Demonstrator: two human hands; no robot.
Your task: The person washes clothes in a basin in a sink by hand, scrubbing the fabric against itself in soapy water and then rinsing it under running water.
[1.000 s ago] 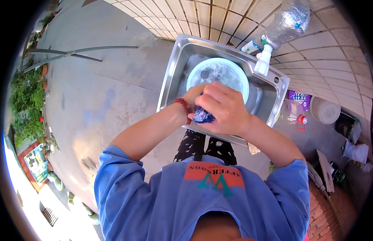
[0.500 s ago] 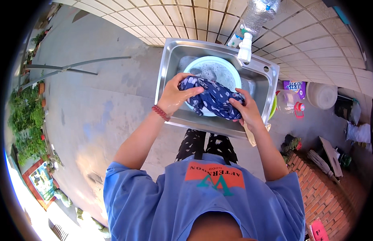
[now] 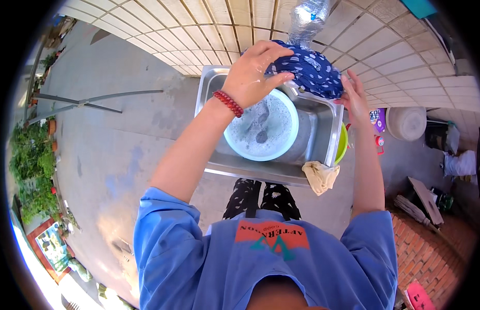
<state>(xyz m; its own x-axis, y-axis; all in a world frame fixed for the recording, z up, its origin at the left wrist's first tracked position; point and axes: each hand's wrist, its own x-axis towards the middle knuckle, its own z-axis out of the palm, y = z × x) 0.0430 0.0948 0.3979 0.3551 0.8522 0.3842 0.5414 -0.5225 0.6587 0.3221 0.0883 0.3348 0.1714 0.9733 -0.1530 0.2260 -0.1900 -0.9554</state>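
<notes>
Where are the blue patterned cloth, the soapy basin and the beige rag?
blue patterned cloth (image 3: 308, 70), head view, middle of the bunched fabric.
soapy basin (image 3: 235, 147), head view, its pale blue rim.
beige rag (image 3: 320, 176), head view, centre of the crumpled rag.

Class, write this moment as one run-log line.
left hand: grips dark blue patterned cloth | right hand: grips cloth's other end | cloth: raised above soapy light blue basin | basin: inside steel sink

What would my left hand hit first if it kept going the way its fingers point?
The left hand points right, fingers already on the dark blue patterned cloth. Beyond it is probably the right hand, though depth is unclear.
</notes>
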